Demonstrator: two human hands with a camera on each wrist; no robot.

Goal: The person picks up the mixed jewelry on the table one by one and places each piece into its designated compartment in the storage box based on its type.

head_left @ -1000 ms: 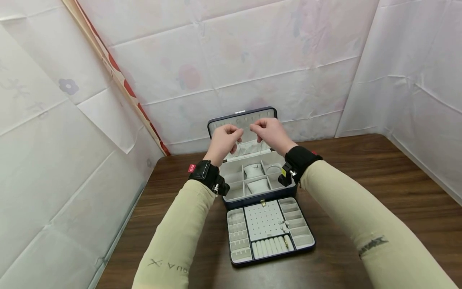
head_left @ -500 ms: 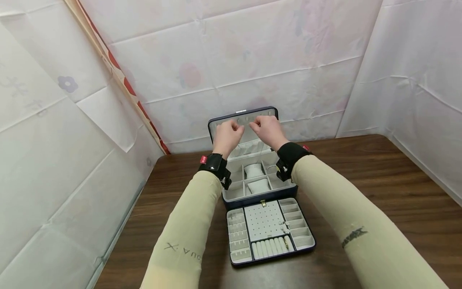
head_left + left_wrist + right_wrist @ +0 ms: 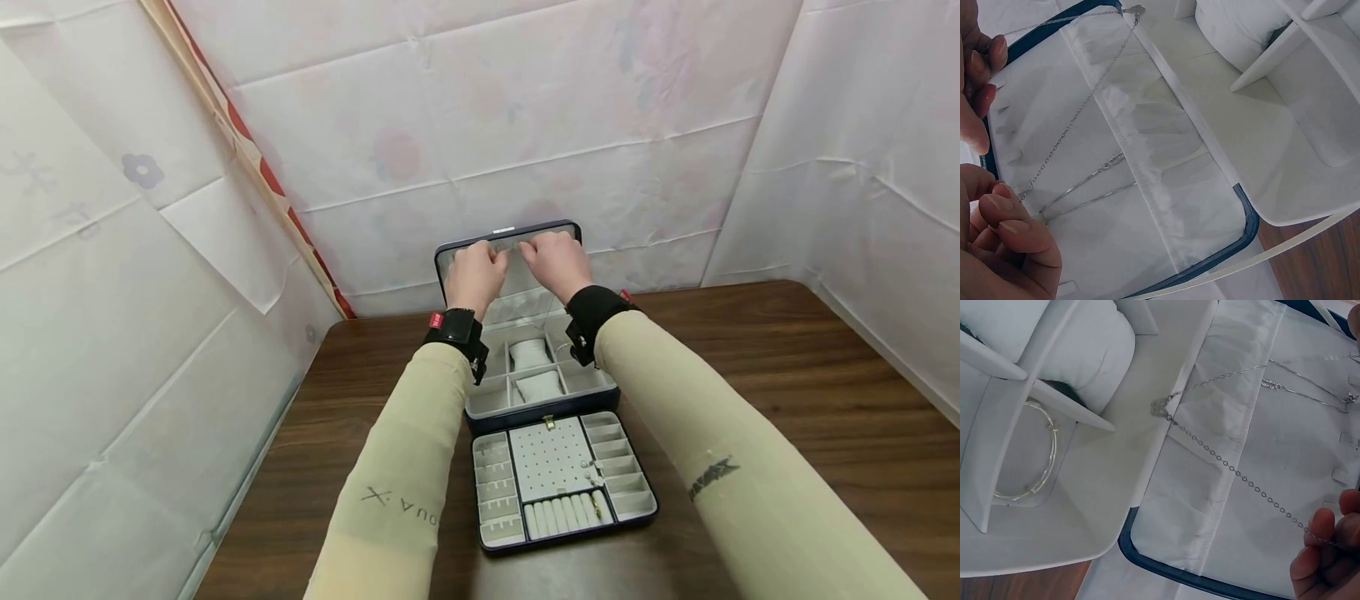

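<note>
Both hands are up at the raised lid (image 3: 507, 236) of the jewellery box (image 3: 542, 398), which stands open near the back edge of the table (image 3: 787, 375). The left hand (image 3: 474, 272) has its fingers (image 3: 1013, 228) curled in, pinching one end of a necklace (image 3: 1079, 109); the right hand (image 3: 557, 260) pinches the other end between its fingertips (image 3: 1319, 528). What a fine thing it is: a thin silver chain of tiny links, drawn out in a shallow V across the white lining of the lid, with a small pendant at the low point, just over the gathered pocket. Next to it, a second silver chain (image 3: 1088, 184) lies against the lining, its clasp showing.

Down in the box's white compartments sit two padded cushions (image 3: 534, 369), and the right wrist view shows a silver bangle (image 3: 1035, 462) lying in the compartment beside one of them. In front of the box, toward the front edge of the table, rests a flat tray (image 3: 564, 478) with small slots, a dotted panel and a row of ring rolls.
</note>
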